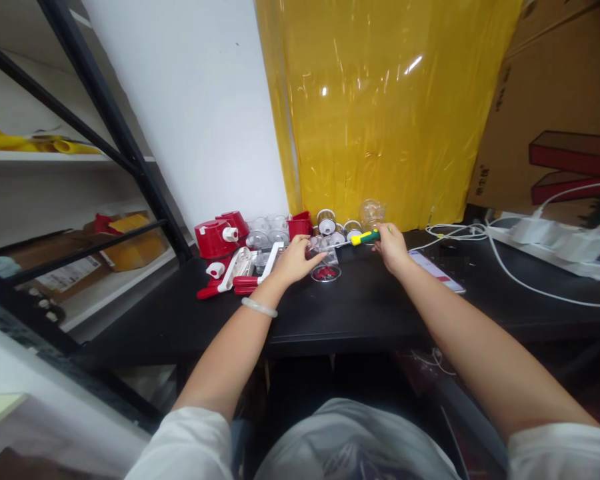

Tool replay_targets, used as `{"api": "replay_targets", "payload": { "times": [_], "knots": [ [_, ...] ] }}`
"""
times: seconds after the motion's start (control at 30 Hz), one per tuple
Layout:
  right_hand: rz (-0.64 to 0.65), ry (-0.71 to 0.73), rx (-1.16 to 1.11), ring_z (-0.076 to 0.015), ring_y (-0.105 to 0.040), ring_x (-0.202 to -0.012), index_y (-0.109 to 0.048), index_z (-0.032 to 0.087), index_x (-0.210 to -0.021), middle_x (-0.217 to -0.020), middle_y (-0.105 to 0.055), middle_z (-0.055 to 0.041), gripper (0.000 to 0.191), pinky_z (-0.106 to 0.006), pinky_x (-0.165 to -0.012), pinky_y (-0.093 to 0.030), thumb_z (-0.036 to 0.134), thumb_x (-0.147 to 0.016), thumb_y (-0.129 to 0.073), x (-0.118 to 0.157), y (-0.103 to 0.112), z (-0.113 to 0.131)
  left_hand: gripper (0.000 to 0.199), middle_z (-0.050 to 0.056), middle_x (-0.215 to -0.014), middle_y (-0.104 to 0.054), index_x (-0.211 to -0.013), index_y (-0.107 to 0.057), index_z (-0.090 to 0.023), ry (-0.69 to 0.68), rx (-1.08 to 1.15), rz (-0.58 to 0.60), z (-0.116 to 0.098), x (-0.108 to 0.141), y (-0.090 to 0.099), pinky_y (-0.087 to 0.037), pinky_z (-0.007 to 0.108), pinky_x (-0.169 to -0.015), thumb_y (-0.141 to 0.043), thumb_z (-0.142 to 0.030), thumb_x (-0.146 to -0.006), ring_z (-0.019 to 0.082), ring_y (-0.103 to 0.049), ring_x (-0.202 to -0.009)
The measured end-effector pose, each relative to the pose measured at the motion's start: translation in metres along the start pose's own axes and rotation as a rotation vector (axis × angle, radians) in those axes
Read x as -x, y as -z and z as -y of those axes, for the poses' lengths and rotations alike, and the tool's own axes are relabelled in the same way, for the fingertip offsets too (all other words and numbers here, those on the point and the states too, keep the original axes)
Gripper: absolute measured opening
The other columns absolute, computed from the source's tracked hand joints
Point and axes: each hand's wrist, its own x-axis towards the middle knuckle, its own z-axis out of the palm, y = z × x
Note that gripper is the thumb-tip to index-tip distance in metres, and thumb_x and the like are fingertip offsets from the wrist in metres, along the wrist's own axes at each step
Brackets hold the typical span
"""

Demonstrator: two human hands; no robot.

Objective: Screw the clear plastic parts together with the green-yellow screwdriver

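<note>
My right hand (391, 247) is closed round the handle of a screwdriver (365, 237), green with a yellow collar. Its metal shaft points left, toward my left hand (299, 259). The left fingers are closed on a small clear plastic part, which they partly cover, and the screwdriver's tip reaches it. Just below, a round clear dish (325, 273) with small red pieces in it rests on the black table (300, 317). Beside the left hand lie white levers with red handles (245, 283).
Red plastic housings (213, 239), clear cups (267, 232), a red hopper (300, 225) and several metallic drums (326, 221) line the back. A phone (437, 272) lies at the right, near white cables and a power strip (555, 247). Black-framed shelving (115, 133) stands at the left.
</note>
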Motion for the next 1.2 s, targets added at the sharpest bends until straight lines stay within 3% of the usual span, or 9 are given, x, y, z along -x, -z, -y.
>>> {"api": "replay_targets", "payload": {
  "times": [0.17,0.3,0.43,0.7,0.8,0.9,1.0,1.1,1.2],
  "knots": [
    [0.023,-0.068,-0.163,-0.0084,-0.044,-0.042,-0.051,0.024,-0.083,-0.06,-0.05,0.0075,0.014,-0.022,-0.042,-0.042,0.033,-0.079,-0.06,0.005,-0.004,0.009,0.051,0.015,-0.135,-0.059,-0.115,-0.064,-0.017,0.008,-0.008,0.006,0.001,0.0,-0.001,-0.048,0.044,-0.111,-0.06,-0.063,-0.092,0.03,-0.062,-0.124],
    [-0.03,-0.019,-0.034,-0.0105,-0.047,-0.041,-0.052,0.023,-0.078,-0.058,-0.051,0.0053,0.025,-0.024,-0.04,-0.043,0.047,-0.085,-0.06,0.006,-0.002,0.009,0.05,0.014,-0.135,-0.058,-0.114,-0.064,-0.018,0.002,-0.017,0.001,0.001,0.0,-0.001,-0.048,0.045,-0.111,-0.06,-0.063,-0.092,0.03,-0.061,-0.125],
    [-0.075,-0.007,0.096,-0.0102,-0.04,-0.037,-0.048,0.024,-0.072,-0.047,-0.043,0.0072,0.039,-0.025,-0.039,-0.044,0.058,-0.084,-0.063,0.005,0.0,0.006,0.049,0.014,-0.135,-0.058,-0.114,-0.064,-0.019,0.009,-0.03,0.005,0.001,0.0,-0.001,-0.048,0.044,-0.111,-0.06,-0.062,-0.092,0.029,-0.06,-0.126],
    [-0.009,-0.086,-0.115,-0.0095,-0.044,-0.039,-0.052,0.024,-0.081,-0.054,-0.05,0.0083,0.013,-0.023,-0.042,-0.046,0.032,-0.076,-0.06,0.002,-0.002,0.007,0.049,0.014,-0.136,-0.058,-0.113,-0.065,-0.019,0.026,-0.038,-0.009,0.001,0.0,-0.001,-0.047,0.044,-0.112,-0.061,-0.062,-0.092,0.029,-0.061,-0.125],
    [-0.01,-0.043,-0.084,-0.0112,-0.048,-0.041,-0.052,0.024,-0.082,-0.056,-0.052,0.0067,0.017,-0.025,-0.043,-0.046,0.039,-0.08,-0.059,0.001,-0.001,0.003,0.047,0.015,-0.135,-0.059,-0.11,-0.066,-0.017,0.003,-0.059,-0.031,0.001,0.0,-0.001,-0.046,0.045,-0.114,-0.061,-0.06,-0.092,0.03,-0.059,-0.127],
    [-0.016,0.05,0.044,-0.0135,-0.049,-0.043,-0.053,0.024,-0.079,-0.053,-0.051,0.0045,0.037,-0.027,-0.044,-0.044,0.06,-0.089,-0.052,-0.002,0.003,-0.002,0.046,0.016,-0.133,-0.06,-0.109,-0.066,-0.016,-0.012,-0.076,-0.046,0.002,0.0,-0.001,-0.046,0.045,-0.113,-0.062,-0.059,-0.092,0.031,-0.059,-0.126],
    [-0.008,0.122,0.199,-0.0138,-0.048,-0.044,-0.053,0.024,-0.075,-0.05,-0.048,0.0044,0.049,-0.028,-0.046,-0.043,0.072,-0.085,-0.055,-0.004,0.006,-0.005,0.045,0.016,-0.132,-0.059,-0.106,-0.067,-0.016,-0.013,-0.074,-0.05,0.004,-0.001,-0.002,-0.046,0.045,-0.112,-0.062,-0.058,-0.092,0.031,-0.06,-0.125],
    [-0.037,0.128,0.23,-0.0115,-0.045,-0.045,-0.053,0.023,-0.072,-0.05,-0.046,0.0065,0.043,-0.026,-0.045,-0.042,0.062,-0.079,-0.07,-0.006,0.006,-0.005,0.044,0.016,-0.132,-0.059,-0.104,-0.067,-0.016,-0.013,-0.076,-0.054,0.004,-0.001,-0.001,-0.046,0.045,-0.112,-0.063,-0.058,-0.091,0.031,-0.06,-0.125],
    [-0.045,0.024,0.11,-0.0098,-0.041,-0.043,-0.053,0.023,-0.075,-0.05,-0.044,0.0087,0.033,-0.023,-0.043,-0.042,0.049,-0.079,-0.072,-0.007,0.002,-0.003,0.045,0.015,-0.132,-0.059,-0.102,-0.067,-0.017,0.011,-0.084,-0.052,0.001,0.0,0.002,-0.048,0.045,-0.111,-0.064,-0.06,-0.09,0.031,-0.061,-0.124]
  ]
}}
